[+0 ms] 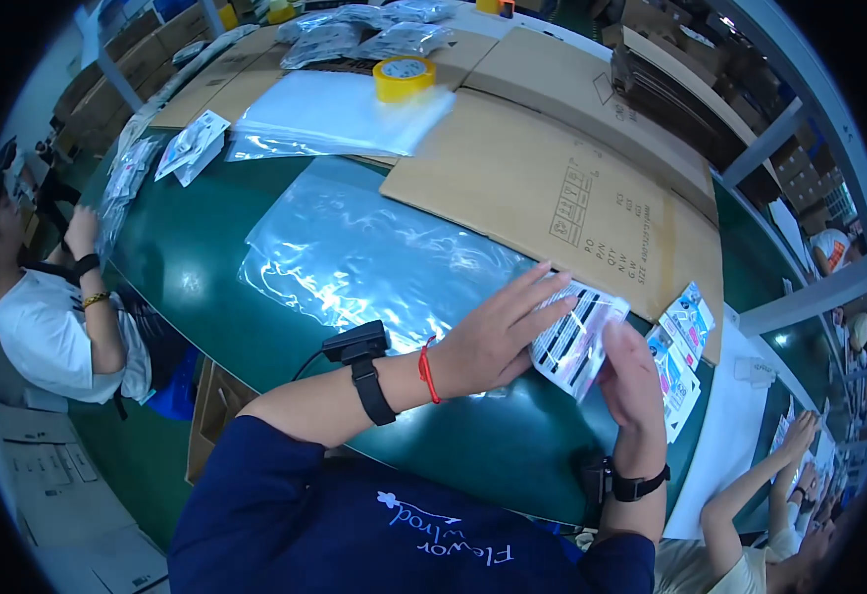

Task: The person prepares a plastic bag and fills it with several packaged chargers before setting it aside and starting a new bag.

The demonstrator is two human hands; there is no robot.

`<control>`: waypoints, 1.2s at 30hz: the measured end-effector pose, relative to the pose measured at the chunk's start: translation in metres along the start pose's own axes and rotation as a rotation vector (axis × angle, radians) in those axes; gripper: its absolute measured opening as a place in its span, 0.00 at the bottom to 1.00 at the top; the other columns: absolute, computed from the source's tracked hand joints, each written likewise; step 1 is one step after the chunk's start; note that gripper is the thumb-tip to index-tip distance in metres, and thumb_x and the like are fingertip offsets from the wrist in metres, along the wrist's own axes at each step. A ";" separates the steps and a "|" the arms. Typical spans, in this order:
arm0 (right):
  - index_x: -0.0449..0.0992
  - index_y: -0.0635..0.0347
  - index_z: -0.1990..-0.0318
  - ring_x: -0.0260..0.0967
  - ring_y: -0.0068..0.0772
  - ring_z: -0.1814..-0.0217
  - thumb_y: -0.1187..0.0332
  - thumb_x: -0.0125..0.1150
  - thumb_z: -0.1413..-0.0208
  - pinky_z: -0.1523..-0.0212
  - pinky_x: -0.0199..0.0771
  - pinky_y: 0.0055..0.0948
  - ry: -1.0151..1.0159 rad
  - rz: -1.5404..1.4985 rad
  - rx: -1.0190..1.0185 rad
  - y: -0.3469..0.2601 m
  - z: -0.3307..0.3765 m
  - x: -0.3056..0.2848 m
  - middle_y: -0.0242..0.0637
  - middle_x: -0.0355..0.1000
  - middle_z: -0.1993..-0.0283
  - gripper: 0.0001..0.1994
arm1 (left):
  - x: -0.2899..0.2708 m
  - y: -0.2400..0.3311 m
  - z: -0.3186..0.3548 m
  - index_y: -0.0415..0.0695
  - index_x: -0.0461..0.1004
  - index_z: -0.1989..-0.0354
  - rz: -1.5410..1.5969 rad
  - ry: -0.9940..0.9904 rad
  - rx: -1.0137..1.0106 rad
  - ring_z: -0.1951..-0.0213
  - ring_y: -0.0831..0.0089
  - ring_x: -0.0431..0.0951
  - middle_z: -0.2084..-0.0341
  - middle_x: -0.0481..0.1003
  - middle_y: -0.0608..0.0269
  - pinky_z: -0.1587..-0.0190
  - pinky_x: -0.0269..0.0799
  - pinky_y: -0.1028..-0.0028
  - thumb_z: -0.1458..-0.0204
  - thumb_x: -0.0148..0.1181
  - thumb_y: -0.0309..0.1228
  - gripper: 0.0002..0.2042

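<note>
Left hand (498,342) and right hand (631,381) pinch the label sheet (577,342); uneven pull may crease it over the surface (473,445).

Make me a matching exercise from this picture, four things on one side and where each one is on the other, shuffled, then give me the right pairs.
Things:
1. yellow tape roll
2. sheet of striped labels
3. large clear plastic bag
4. flat cardboard sheet

Places:
A. spread flat on the green table, left of the hands
B. at the far end, on a stack of clear bags
C. held between the left hand and right hand
D. lying beyond the hands, over the table's right part

Pairs: 1-B, 2-C, 3-A, 4-D
</note>
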State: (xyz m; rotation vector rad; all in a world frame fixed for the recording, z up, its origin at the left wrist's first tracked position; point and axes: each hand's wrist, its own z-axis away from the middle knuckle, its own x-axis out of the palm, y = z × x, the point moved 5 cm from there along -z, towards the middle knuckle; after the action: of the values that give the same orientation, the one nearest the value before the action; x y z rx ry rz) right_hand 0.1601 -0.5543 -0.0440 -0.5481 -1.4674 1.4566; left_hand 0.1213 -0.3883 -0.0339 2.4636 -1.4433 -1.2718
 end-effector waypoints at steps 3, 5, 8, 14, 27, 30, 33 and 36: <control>0.70 0.65 0.47 0.68 0.27 0.50 0.63 0.53 0.40 0.53 0.68 0.24 -0.006 0.314 -0.201 -0.034 0.006 -0.001 0.41 0.71 0.52 0.18 | 0.001 -0.005 0.007 0.40 0.60 0.41 0.435 0.118 -0.247 0.41 0.58 0.64 0.43 0.63 0.49 0.42 0.61 0.65 0.49 0.57 0.28 0.26; 0.69 0.66 0.45 0.67 0.33 0.43 0.64 0.54 0.41 0.47 0.69 0.28 -0.023 0.472 -0.303 -0.047 0.005 -0.015 0.46 0.70 0.48 0.19 | 0.003 -0.012 0.011 0.39 0.61 0.42 0.645 0.188 -0.372 0.43 0.61 0.67 0.44 0.65 0.50 0.43 0.63 0.67 0.47 0.55 0.27 0.23; 0.64 0.62 0.39 0.62 0.46 0.38 0.65 0.55 0.42 0.43 0.66 0.34 0.378 1.471 -0.453 -0.061 0.003 -0.072 0.55 0.65 0.43 0.24 | 0.020 -0.039 0.027 0.37 0.64 0.47 1.065 0.277 -0.779 0.52 0.72 0.72 0.54 0.72 0.55 0.49 0.66 0.73 0.46 0.54 0.28 0.18; 0.63 0.59 0.38 0.63 0.54 0.40 0.64 0.59 0.46 0.41 0.63 0.38 0.644 1.652 -0.065 -0.036 0.000 -0.159 0.57 0.66 0.44 0.27 | 0.031 -0.048 0.030 0.37 0.65 0.52 0.809 0.134 -0.796 0.58 0.76 0.72 0.61 0.73 0.59 0.53 0.68 0.73 0.46 0.54 0.29 0.15; 0.68 0.60 0.42 0.66 0.46 0.42 0.65 0.58 0.45 0.44 0.65 0.38 0.553 1.454 -0.154 -0.045 0.001 -0.142 0.48 0.70 0.46 0.22 | 0.037 -0.047 0.029 0.37 0.66 0.53 0.912 0.166 -0.764 0.57 0.76 0.73 0.59 0.73 0.59 0.53 0.68 0.73 0.46 0.54 0.29 0.14; 0.69 0.62 0.44 0.66 0.48 0.43 0.63 0.59 0.46 0.46 0.67 0.39 0.477 1.502 -0.153 -0.044 0.005 -0.134 0.49 0.70 0.47 0.22 | 0.038 -0.049 0.032 0.37 0.66 0.53 0.919 0.165 -0.766 0.57 0.76 0.73 0.59 0.73 0.59 0.53 0.68 0.73 0.46 0.54 0.29 0.14; 0.70 0.61 0.45 0.66 0.50 0.44 0.62 0.60 0.47 0.46 0.67 0.39 0.577 1.571 -0.035 -0.050 0.003 -0.125 0.52 0.69 0.47 0.23 | 0.040 -0.052 0.036 0.37 0.66 0.53 0.952 0.167 -0.770 0.56 0.76 0.73 0.59 0.73 0.59 0.53 0.68 0.73 0.46 0.54 0.28 0.14; 0.70 0.61 0.45 0.67 0.52 0.45 0.61 0.61 0.48 0.47 0.67 0.40 0.590 1.639 0.088 -0.049 0.000 -0.099 0.53 0.69 0.47 0.24 | 0.039 -0.050 0.033 0.37 0.66 0.53 0.984 0.171 -0.765 0.56 0.76 0.73 0.59 0.73 0.59 0.53 0.69 0.74 0.46 0.54 0.28 0.14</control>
State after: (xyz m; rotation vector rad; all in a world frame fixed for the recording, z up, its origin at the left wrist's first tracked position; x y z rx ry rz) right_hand 0.2186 -0.6465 -0.0288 -2.1802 -0.2378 2.1244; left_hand 0.1456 -0.3761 -0.1000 1.0930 -1.4187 -1.0277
